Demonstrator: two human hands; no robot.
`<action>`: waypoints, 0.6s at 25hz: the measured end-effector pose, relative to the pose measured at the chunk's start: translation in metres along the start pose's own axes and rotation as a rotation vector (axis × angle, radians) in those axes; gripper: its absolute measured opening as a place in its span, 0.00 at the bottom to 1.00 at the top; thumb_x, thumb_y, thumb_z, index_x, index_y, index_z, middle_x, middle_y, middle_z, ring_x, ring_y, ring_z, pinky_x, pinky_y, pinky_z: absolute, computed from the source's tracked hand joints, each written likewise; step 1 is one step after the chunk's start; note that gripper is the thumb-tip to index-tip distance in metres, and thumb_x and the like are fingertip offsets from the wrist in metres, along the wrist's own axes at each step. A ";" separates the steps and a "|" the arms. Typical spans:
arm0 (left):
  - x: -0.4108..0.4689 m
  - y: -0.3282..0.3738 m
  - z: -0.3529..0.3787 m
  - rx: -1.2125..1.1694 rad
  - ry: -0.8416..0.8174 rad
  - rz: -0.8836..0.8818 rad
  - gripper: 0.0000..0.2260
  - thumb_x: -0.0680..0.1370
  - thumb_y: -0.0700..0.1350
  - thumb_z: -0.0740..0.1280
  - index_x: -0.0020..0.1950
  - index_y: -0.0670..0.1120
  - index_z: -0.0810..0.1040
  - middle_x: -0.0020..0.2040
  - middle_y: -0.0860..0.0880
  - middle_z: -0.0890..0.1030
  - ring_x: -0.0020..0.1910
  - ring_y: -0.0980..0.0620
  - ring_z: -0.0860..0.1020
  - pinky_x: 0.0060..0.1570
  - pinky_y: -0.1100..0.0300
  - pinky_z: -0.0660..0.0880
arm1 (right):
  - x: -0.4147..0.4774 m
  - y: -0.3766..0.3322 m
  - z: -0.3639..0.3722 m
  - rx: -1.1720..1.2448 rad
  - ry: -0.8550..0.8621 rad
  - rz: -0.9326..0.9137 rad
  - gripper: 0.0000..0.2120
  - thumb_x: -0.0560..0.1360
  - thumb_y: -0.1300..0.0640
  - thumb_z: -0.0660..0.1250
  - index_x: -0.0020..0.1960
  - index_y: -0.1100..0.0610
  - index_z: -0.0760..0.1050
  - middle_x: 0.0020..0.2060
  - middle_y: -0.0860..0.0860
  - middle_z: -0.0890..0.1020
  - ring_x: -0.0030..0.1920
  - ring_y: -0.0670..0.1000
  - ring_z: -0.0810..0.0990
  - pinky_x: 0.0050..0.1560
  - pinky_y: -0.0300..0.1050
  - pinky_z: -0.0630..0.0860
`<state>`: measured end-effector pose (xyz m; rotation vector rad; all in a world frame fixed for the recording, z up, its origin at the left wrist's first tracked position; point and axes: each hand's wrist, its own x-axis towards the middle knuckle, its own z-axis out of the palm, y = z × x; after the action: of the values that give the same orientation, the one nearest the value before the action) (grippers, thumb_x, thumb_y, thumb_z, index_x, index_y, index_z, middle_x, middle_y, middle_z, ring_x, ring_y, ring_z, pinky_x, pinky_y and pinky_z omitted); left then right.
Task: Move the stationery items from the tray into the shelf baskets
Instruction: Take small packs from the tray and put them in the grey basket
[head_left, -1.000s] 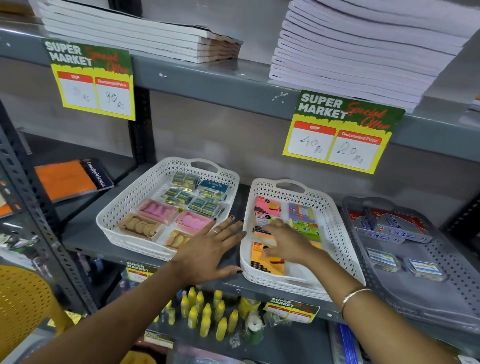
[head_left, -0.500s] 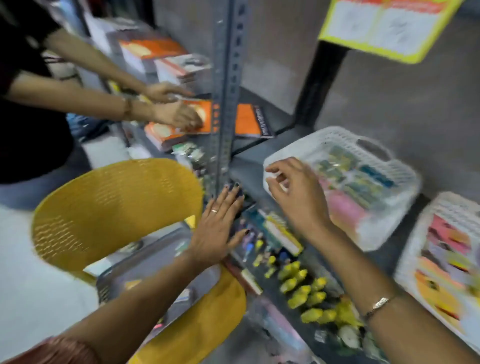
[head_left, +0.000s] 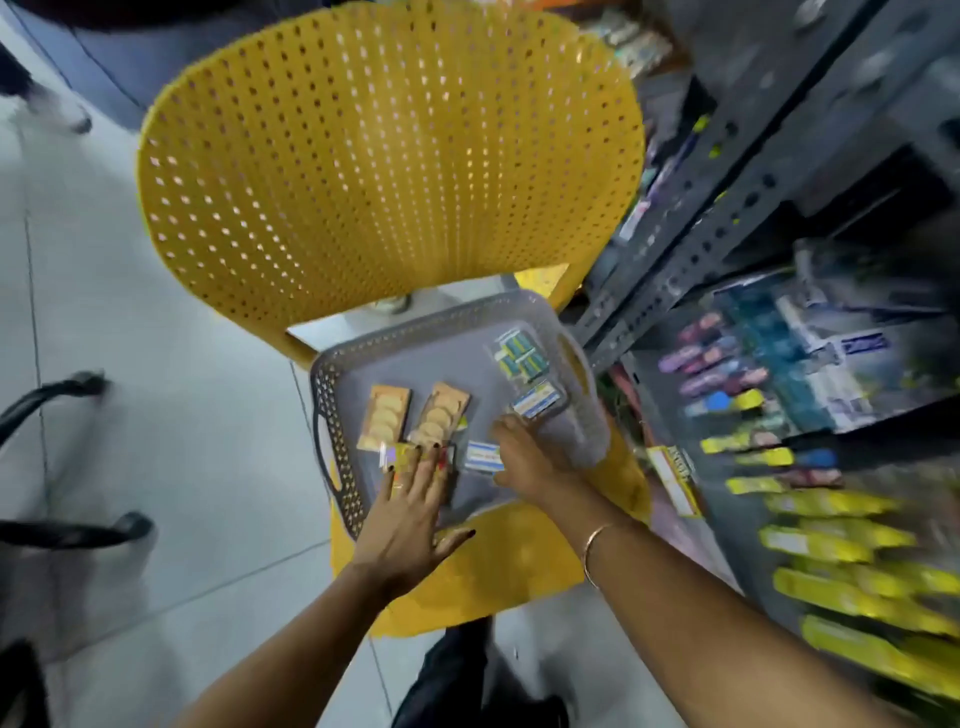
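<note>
Grey plastic, the tray (head_left: 332, 415) sits on the yellow chair (head_left: 384, 171) seat with the remaining stationery in it. A small blue-and-white pack (head_left: 483, 456) lies right at the right hand (head_left: 524, 462), whose fingers curl onto it; whether they have truly gripped it, I cannot tell. The left hand (head_left: 410, 514) lies flat, fingers spread and loose, their tips on a small yellow-and-red packet (head_left: 397, 453). Just beyond those tips two tan cards (head_left: 410, 421) lie lengthwise, pointing away towards the chair back. Beyond the right fingers lie another blue-and-white pack (head_left: 537, 401) and a green-blue set (head_left: 519, 356). The shelf rack (head_left: 727, 218) stands to the right, so that hand seems nearer for carrying.
</note>
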<state>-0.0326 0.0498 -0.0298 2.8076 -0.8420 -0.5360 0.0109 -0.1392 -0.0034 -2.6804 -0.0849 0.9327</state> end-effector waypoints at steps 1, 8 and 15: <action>-0.001 -0.001 0.007 -0.001 -0.006 0.014 0.37 0.78 0.67 0.43 0.72 0.39 0.61 0.70 0.39 0.66 0.68 0.38 0.64 0.64 0.42 0.65 | 0.008 -0.001 0.011 -0.048 -0.021 -0.014 0.24 0.71 0.57 0.70 0.63 0.63 0.66 0.64 0.59 0.68 0.67 0.61 0.66 0.63 0.57 0.71; 0.009 -0.016 0.024 -0.024 -0.071 0.011 0.39 0.76 0.68 0.39 0.74 0.40 0.57 0.74 0.40 0.59 0.72 0.40 0.56 0.67 0.41 0.57 | 0.029 -0.002 0.038 -0.188 0.117 -0.024 0.21 0.72 0.62 0.67 0.63 0.60 0.65 0.62 0.58 0.72 0.64 0.59 0.69 0.58 0.52 0.73; 0.007 -0.012 0.011 -0.024 -0.042 0.029 0.38 0.76 0.68 0.40 0.74 0.41 0.51 0.74 0.41 0.57 0.73 0.41 0.54 0.68 0.41 0.57 | 0.005 0.012 -0.004 -0.160 0.190 0.034 0.23 0.72 0.61 0.68 0.64 0.60 0.65 0.63 0.58 0.71 0.65 0.59 0.68 0.55 0.53 0.74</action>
<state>-0.0255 0.0558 -0.0448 2.7672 -0.8775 -0.5984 0.0167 -0.1505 -0.0067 -2.9121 -0.0755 0.7033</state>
